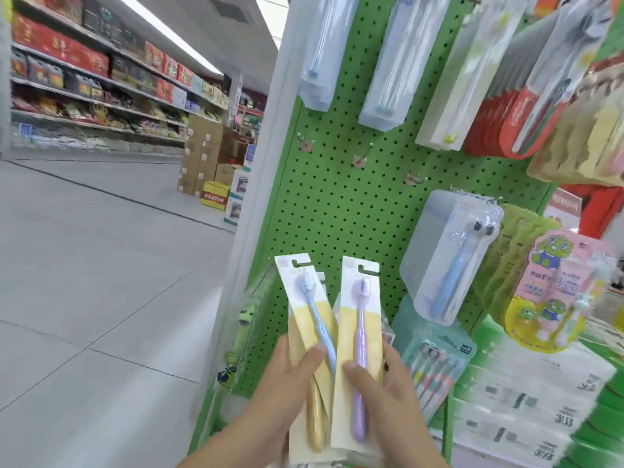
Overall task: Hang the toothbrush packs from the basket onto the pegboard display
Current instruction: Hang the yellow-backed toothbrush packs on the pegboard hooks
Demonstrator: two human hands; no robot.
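Holding packs in both hands, low in front of green pegboard. Left hand grips blue toothbrush pack, thumb across its front, more packs stacked behind. Right hand pinches purple toothbrush pack. Bare hooks above, between hung clear packs.

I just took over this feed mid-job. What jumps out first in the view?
Front and center, the left hand and right hand hold a fan of toothbrush packs: the blue toothbrush pack on the left, the purple toothbrush pack on the right. Right behind them stands the green pegboard, with three empty hooks across its middle and clear-cased toothbrushes hanging above and to the right.
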